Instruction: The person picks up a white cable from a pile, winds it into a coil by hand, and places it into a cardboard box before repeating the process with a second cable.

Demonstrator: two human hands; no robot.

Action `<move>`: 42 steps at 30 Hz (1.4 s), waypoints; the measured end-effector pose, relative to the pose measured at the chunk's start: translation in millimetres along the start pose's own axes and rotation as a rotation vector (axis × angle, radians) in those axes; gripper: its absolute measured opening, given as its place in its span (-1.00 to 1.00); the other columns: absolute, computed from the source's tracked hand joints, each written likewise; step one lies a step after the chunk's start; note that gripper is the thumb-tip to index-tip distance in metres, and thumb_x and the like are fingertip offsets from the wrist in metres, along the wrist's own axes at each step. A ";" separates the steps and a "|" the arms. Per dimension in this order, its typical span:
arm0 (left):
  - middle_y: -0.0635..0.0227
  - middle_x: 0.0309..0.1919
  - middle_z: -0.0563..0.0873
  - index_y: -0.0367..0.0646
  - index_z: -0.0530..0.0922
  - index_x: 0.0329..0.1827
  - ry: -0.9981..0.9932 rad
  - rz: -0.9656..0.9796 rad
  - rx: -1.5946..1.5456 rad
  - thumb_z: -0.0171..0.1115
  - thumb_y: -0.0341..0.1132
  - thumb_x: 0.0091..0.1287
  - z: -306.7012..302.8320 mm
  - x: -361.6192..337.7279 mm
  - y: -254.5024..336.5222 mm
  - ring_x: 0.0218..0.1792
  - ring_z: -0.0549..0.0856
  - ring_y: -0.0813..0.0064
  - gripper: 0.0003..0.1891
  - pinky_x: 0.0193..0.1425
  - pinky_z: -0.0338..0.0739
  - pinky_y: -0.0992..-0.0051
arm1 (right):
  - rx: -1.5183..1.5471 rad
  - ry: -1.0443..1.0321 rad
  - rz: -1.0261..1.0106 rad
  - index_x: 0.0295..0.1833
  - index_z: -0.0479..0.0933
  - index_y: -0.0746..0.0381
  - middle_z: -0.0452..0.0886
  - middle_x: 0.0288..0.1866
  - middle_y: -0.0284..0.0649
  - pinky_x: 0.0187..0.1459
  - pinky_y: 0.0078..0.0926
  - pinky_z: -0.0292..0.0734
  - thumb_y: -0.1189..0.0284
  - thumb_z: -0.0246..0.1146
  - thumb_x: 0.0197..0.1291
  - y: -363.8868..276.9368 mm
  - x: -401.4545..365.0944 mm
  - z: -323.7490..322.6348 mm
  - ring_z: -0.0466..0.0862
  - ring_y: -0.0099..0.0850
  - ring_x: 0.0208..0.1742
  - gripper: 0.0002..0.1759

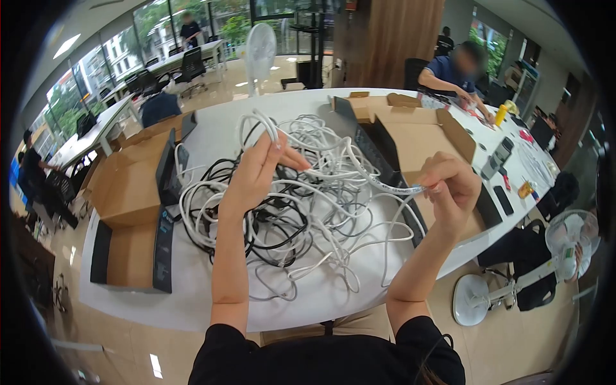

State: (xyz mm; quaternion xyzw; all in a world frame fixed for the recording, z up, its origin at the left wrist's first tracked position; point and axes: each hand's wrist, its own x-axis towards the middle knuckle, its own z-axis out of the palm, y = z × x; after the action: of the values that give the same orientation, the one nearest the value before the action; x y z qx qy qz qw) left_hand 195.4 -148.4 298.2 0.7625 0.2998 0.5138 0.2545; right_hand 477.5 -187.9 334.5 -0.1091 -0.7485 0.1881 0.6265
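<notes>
My left hand (255, 172) is closed around a few loops of white cable (260, 122), raised over the pile. Its fingers point up and to the right. My right hand (454, 186) pinches a white cable (393, 188) with dark printed lettering, near what looks like its end; the fingertips hide part of it. That cable runs left from the right hand toward the loops at the left hand. Below both hands lies a tangled heap of white and grey cables (350, 240), with black cables (273, 240) mixed in.
An open cardboard box (131, 179) stands left of the heap, another open box (417, 138) right. Beyond it are a grey bottle (497, 158), a black phone (504, 200) and a yellow bottle (500, 115). A person (452, 74) works across the table (301, 96). Fans stand nearby.
</notes>
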 end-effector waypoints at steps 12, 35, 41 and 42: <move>0.22 -0.13 0.54 -0.25 0.31 0.06 0.426 0.090 -0.535 -0.16 -0.14 0.43 4.5 4.3 -39.8 -0.09 0.54 0.35 -0.64 0.04 0.40 0.40 | -0.049 -0.292 0.011 -0.33 0.56 0.27 0.60 -0.44 -0.26 -0.49 -0.52 0.39 0.45 0.24 0.09 -1.2 3.6 -9.1 0.58 -0.41 -0.46 -0.89; 0.57 -0.97 0.18 -0.16 0.31 -0.42 -0.448 0.305 -1.117 -0.31 -0.15 0.47 25.7 -27.9 16.1 -1.00 0.11 0.67 -0.64 -0.89 0.05 0.70 | -0.378 -0.297 0.029 0.22 0.23 0.28 0.41 0.09 -0.04 0.19 -0.18 0.26 0.30 0.32 -0.02 32.2 0.1 63.7 0.42 -0.23 0.15 -0.31; 0.56 -0.99 0.21 -0.02 0.15 -0.61 -0.589 0.362 -1.189 -0.25 -0.18 0.47 35.3 -19.8 34.7 -1.01 0.14 0.70 -0.61 -0.89 0.05 0.73 | 0.561 -0.282 0.287 -0.09 0.40 0.34 0.55 -0.40 -0.21 -0.41 -0.60 0.48 0.34 0.01 0.30 28.3 3.1 54.4 0.60 -0.52 -0.42 -0.74; 0.57 -0.99 0.20 -0.02 0.15 -0.61 -0.583 0.361 -1.193 -0.24 -0.19 0.47 36.8 -19.0 34.0 -1.00 0.14 0.71 -0.61 -0.89 0.04 0.73 | 0.729 -0.243 0.360 -0.10 0.41 0.34 0.54 -0.49 -0.26 -0.46 -0.64 0.46 0.32 -0.04 0.34 24.4 1.8 62.1 0.58 -0.57 -0.46 -0.71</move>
State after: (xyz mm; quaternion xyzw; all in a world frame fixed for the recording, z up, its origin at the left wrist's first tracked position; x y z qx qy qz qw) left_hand 231.0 -188.5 297.3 0.6370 -0.2468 0.3990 0.6116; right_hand 414.6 -174.1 317.0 0.0136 -0.6704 0.5584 0.4884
